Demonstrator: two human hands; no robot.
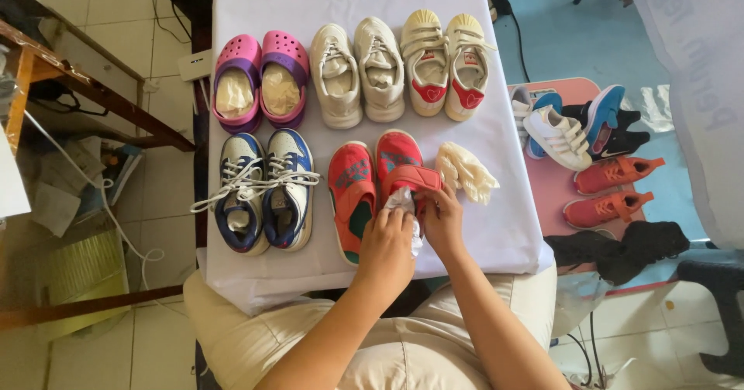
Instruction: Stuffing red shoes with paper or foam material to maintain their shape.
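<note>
The left hand (385,239) sits low in the middle of the frame, fingers curled around a wad of white paper (403,202) and pressing it toward the mouth of the right red shoe (404,175). The right hand (442,218), just beside it, pinches the shoe's red strap flap and holds it lifted, seemingly so the opening stays clear for the paper. The left red shoe (351,198) of the pair lies touching its mate, toe pointing to the top of the frame.

More crumpled pale paper (466,172) waits just right of the red pair, within easy reach of the hands. The other pairs stand in rows on the white-covered counter (504,235): blue and white sneakers (263,190) at left, pink and purple clogs (260,80) at upper left, white sneakers (357,71) and cream shoes with red heels (448,63) along the top. The clogs and upper pairs show paper inside, which seems to keep their shape. At right, a pink stool (554,192) carries a loose heap of further shoes, apart from the ordered rows
</note>
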